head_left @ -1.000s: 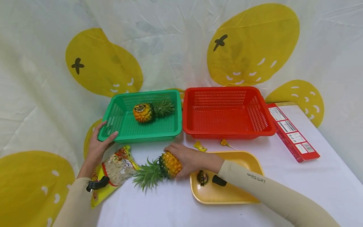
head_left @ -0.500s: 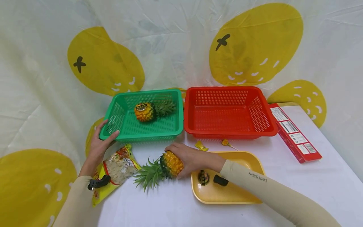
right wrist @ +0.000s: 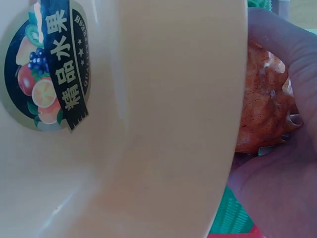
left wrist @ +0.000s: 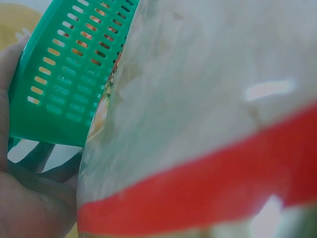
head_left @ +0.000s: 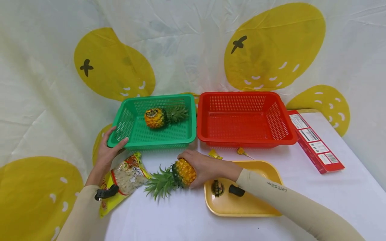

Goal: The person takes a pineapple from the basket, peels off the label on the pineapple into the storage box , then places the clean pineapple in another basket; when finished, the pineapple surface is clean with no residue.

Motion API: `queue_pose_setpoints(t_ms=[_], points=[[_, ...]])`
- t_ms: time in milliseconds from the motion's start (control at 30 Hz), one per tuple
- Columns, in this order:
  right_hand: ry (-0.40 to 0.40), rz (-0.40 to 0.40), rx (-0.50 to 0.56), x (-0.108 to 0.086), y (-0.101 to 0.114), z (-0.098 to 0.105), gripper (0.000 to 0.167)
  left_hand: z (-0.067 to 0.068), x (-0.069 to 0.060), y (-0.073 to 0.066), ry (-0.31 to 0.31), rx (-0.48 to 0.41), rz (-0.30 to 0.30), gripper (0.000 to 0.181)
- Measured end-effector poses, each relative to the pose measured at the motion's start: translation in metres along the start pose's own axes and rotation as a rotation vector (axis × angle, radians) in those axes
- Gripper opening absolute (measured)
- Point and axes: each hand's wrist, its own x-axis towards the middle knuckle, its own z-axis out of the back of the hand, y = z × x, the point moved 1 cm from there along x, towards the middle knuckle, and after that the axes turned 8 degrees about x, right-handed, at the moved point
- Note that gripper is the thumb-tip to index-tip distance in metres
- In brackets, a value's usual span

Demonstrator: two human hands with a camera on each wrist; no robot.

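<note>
My left hand (head_left: 106, 154) grips the front left corner of a green plastic basket (head_left: 161, 145), thumb along the front and fingers at the side. In the left wrist view the perforated basket wall (left wrist: 54, 121) sits between thumb and fingers. Inside that basket lies one pineapple (head_left: 155, 119), its crown to the right. A second pineapple (head_left: 186, 171) is held in my right hand (head_left: 208, 167) by its body, low over the table, leafy crown pointing left. The right wrist view shows its rough skin (right wrist: 267, 96), partly covered by a tray edge and my fingers.
A yellow tray (head_left: 241, 207) with a fruit sticker lies under my right forearm. A red basket (head_left: 247, 141) adjoins the green one. Around them are a food bag (head_left: 128, 179), a yellow wrapped candy (head_left: 215, 154), a lollipop (head_left: 241, 151) and a red box (head_left: 316, 144).
The head view has shifted slightly, so everything sits a little further right. Both hands keep their holds, with the pineapple and the green basket almost unmoved relative to each other.
</note>
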Motion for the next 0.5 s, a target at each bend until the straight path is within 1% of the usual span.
queue_pose_setpoints(t_ms=[233, 367, 500], points=[[0.0, 0.015, -0.002, -0.001, 0.005, 0.005, 0.095, 0.0, -0.001, 0.0, -0.011, 0.044, -0.005, 0.082], [-0.012, 0.024, -0.001, -0.001, 0.011, 0.012, 0.096, 0.001, -0.001, -0.002, -0.013, 0.062, -0.009, 0.082], [-0.022, 0.041, -0.012, 0.0, 0.016, 0.02, 0.099, 0.0, -0.002, -0.002, -0.013, 0.059, -0.02, 0.081]])
